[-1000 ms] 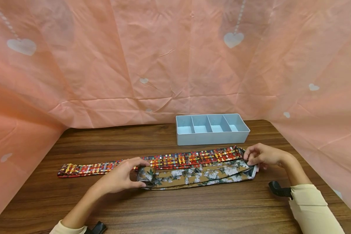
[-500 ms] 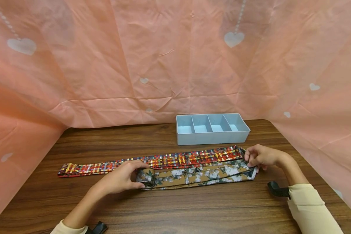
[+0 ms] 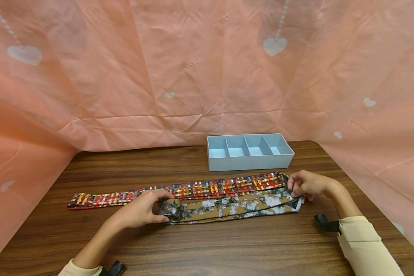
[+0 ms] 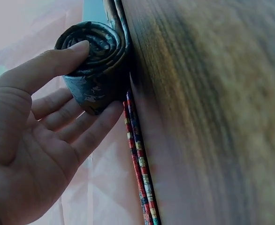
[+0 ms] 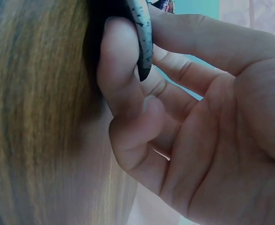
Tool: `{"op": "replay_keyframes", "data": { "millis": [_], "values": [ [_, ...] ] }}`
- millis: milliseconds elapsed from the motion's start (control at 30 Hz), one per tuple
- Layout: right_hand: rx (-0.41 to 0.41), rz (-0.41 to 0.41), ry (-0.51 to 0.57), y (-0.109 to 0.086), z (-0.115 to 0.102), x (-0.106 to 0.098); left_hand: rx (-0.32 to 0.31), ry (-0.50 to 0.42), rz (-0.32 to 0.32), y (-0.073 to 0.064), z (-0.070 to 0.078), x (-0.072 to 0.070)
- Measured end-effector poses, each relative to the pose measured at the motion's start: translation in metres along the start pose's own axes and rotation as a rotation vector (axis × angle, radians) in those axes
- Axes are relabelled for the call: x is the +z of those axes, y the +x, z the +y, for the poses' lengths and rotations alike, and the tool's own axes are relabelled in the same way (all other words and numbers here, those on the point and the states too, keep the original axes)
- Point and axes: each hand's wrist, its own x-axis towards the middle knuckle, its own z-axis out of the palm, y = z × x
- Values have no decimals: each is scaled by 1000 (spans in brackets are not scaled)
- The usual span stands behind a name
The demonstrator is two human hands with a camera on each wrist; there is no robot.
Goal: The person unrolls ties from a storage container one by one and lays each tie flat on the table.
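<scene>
A brown necktie (image 3: 252,203) with white and green flowers lies across the table, its left end wound into a roll (image 4: 93,61). My left hand (image 3: 141,209) grips that roll, thumb on the coil's edge and fingers behind it. At the tie's right end my right hand (image 3: 307,184) pinches the pointed tip; in the right wrist view the tie's edge (image 5: 144,44) sits between thumb and fingers. Just behind lies a red and yellow checked necktie (image 3: 210,188), stretched out lengthwise and partly hidden by my left hand.
A pale blue box (image 3: 250,163) with several compartments stands behind the ties, toward the right. Wooden tabletop (image 3: 207,249) extends in front of the ties. Pink cloth (image 3: 179,76) with white hearts hangs around the back and sides.
My left hand and the roll have shifted very slightly left. The right hand stays at the tie's tip, and the checked tie and box are unmoved.
</scene>
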Motion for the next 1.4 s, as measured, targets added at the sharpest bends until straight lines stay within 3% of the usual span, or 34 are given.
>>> {"op": "replay_keyframes", "data": {
  "millis": [533, 800, 1167, 1400],
  "values": [
    [0, 3, -10, 0, -1, 2, 32, -61, 3, -5, -3, -6],
    [11, 1, 6, 0, 0, 2, 22, -97, -39, -8, -6, -13],
    [-13, -18, -8, 1, 4, -1, 20, -99, -42, -13, -8, -20],
    [6, -5, 2, 0, 1, 0, -13, -124, -69, -17, -11, -28]
  ]
}}
